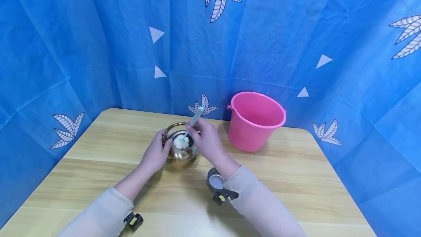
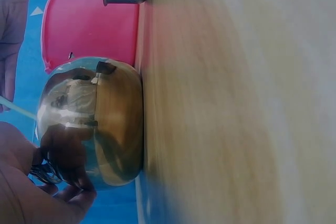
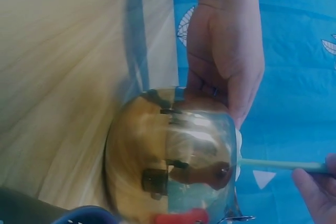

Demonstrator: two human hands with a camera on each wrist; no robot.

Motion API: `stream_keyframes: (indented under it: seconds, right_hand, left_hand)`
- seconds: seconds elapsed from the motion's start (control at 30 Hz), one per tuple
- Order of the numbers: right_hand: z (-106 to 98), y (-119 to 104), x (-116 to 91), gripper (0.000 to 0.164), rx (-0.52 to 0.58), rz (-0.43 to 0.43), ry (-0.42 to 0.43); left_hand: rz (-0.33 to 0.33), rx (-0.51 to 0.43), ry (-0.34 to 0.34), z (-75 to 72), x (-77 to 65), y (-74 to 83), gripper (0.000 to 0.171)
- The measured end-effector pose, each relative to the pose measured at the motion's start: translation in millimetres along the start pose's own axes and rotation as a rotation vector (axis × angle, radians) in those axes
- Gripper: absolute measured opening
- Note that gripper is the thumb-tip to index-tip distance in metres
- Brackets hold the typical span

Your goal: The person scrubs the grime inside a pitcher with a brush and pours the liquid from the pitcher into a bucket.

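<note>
A shiny gold-coloured metal pot (image 1: 182, 159) with a raised hoop handle (image 1: 175, 124) stands upright on the table. My left hand (image 1: 156, 153) grips its left side, where the handle joins; in the left wrist view, that hand's fingers (image 2: 79, 199) curl at the wire-like fitting. Between thumb and fingers, my right hand (image 1: 208, 140) pinches the pale green stick handle of a cleaning brush (image 1: 196, 115). The brush's white, lobed, sponge-like head (image 1: 181, 142) sits in the pot's mouth; its lower part is hidden.
Behind and right of the pot stands a pink bucket (image 1: 245, 134). A small dark round container (image 1: 210, 178) with a grey top is partly covered by my right forearm. Blue patterned cloth (image 1: 138, 46) hangs behind the wooden table (image 1: 296, 178).
</note>
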State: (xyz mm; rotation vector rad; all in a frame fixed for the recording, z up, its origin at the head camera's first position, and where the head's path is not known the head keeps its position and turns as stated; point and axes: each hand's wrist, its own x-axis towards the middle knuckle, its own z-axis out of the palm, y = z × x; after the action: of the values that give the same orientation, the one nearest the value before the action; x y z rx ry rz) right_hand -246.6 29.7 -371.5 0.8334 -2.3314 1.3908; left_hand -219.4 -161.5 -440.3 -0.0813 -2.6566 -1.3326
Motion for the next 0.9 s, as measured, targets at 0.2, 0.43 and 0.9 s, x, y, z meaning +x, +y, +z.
stream_keyframes:
  seconds: [0.2, 0.43, 0.9]
  right_hand:
    - [2.2, -0.2, -0.5, 0.006, -0.010, -0.011, -0.005]
    - [5.0, 0.8, -0.7, 0.006, -0.005, -0.034, -0.009]
    - [8.4, 2.2, -1.2, 0.007, -0.017, -0.063, -0.016]
  left_hand:
    - [-0.013, -0.002, -0.012, -0.5, 0.3, 0.8, 0.058]
    - [-0.009, -0.001, -0.016, -2.0, -0.1, 1.4, 0.059]
    - [0.010, -0.009, -0.010, -0.5, -0.1, -0.8, 0.057]
